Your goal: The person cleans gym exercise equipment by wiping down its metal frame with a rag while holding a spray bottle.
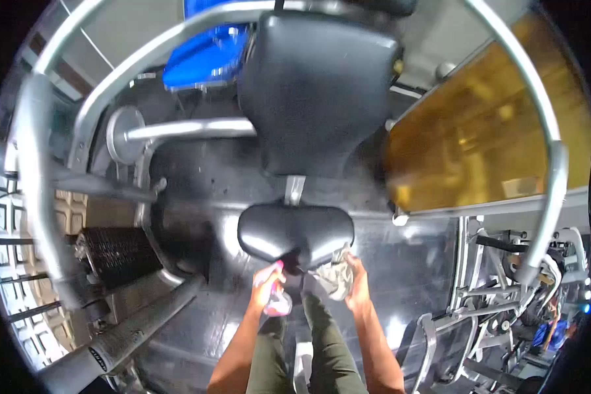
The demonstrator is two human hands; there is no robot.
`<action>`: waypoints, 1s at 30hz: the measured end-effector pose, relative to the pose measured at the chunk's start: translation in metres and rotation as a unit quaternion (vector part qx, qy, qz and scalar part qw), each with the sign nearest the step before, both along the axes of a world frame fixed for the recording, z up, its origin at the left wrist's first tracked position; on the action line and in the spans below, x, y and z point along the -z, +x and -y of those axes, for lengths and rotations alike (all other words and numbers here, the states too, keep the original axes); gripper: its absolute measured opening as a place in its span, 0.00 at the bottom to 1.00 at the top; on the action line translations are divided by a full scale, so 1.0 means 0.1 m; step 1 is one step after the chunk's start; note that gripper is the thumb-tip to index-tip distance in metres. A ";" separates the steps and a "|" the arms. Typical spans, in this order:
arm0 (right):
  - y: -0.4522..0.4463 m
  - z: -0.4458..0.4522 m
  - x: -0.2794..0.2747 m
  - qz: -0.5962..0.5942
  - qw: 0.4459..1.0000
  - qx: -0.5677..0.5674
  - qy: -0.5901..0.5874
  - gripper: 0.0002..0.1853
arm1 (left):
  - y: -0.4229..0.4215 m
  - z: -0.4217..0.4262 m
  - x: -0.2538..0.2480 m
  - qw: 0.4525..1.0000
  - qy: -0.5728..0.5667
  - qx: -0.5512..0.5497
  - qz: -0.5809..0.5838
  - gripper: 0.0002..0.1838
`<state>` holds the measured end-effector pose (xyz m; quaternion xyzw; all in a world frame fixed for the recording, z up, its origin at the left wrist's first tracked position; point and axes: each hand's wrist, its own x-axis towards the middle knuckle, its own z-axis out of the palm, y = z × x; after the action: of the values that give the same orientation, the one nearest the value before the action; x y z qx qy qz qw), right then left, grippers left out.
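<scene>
My left hand (263, 286) is closed around a spray bottle (279, 304) with a pink top and a clear body, close to the front edge of a black padded seat (295, 223). In my right hand (357, 289) is a crumpled pale cloth (335, 277), held at the seat's front right corner. Whether the cloth presses on the padding I cannot tell. Beyond the seat stands a larger black padded backrest (318, 92), joined by a short metal post (295, 190). My legs are below, between my forearms.
Curved metal bars of the machine arch at the left (36, 177) and right (555, 171). A weight peg (190, 128) sticks out beside the backrest. A blue pad (207, 58) lies behind, a yellowish reflective panel (486, 125) at the right, and more gym machines (499, 302) at the lower right.
</scene>
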<state>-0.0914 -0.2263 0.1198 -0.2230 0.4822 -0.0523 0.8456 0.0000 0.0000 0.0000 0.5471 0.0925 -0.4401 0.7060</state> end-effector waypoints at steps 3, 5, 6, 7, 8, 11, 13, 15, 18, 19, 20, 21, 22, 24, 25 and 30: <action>-0.10 0.03 -0.84 0.063 0.996 0.053 -0.029 0.18 | -0.04 0.05 -0.57 0.996 -0.020 0.022 0.082 0.14; -0.34 -0.23 -1.21 0.061 0.994 0.092 -0.012 0.18 | -0.08 -0.26 -1.19 0.997 0.033 0.018 0.067 0.14; -0.52 -0.28 -1.20 0.046 0.996 0.078 -0.019 0.17 | -0.12 -0.34 -1.42 0.998 0.034 0.016 0.059 0.13; -0.64 -0.22 -0.95 0.051 0.996 0.061 -0.041 0.17 | -0.05 -0.29 -1.47 0.997 0.020 0.011 0.069 0.13; -0.84 -0.20 -0.69 0.062 0.995 0.049 -0.052 0.17 | -0.03 -0.32 -1.56 0.995 0.015 0.020 0.095 0.12; -0.63 -0.37 -1.77 0.083 0.993 0.014 -0.084 0.17 | 0.16 -0.27 -1.97 0.987 0.000 0.048 0.151 0.11; -0.62 -0.37 -2.09 0.071 0.987 0.001 -0.146 0.18 | 0.31 -0.18 -2.30 0.981 -0.028 0.057 0.183 0.12; -0.68 -0.29 -2.17 0.117 0.980 0.022 -0.162 0.18 | 0.43 -0.05 -2.73 0.977 -0.020 0.073 0.198 0.12; -0.73 -0.21 -2.41 0.189 0.962 0.060 -0.189 0.19 | 0.55 0.11 -3.24 0.969 -0.076 0.066 0.226 0.14; -0.73 -0.20 -2.53 0.213 0.953 0.082 -0.200 0.19 | 0.55 0.15 -3.40 0.965 -0.100 0.054 0.236 0.14; -0.75 -0.19 -2.68 0.242 0.945 0.094 -0.198 0.18 | 0.55 0.18 -3.54 0.960 -0.123 0.051 0.245 0.14; -0.74 -0.15 -2.71 0.263 0.937 0.114 -0.202 0.18 | 0.56 0.22 -3.65 0.954 -0.143 0.049 0.257 0.14; -0.72 -0.13 -2.78 0.266 0.929 0.116 -0.227 0.18 | 0.57 0.23 -3.83 0.951 -0.142 0.058 0.269 0.13; -0.68 -0.06 -2.91 0.260 0.923 0.111 -0.262 0.18 | 0.55 0.24 -4.14 0.944 -0.151 0.055 0.289 0.12; -0.65 -0.07 -3.05 0.260 0.920 0.119 -0.269 0.19 | 0.55 0.25 -4.26 0.938 -0.155 0.055 0.305 0.12; -0.43 -0.07 -3.56 0.254 0.903 0.138 -0.318 0.17 | 0.59 0.23 -4.73 0.919 -0.181 0.051 0.347 0.16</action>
<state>-0.1345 -0.2195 0.4758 -0.3905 0.2346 -0.3736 0.8080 0.0593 -0.0227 0.4731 0.5325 -0.2671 -0.2671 0.7575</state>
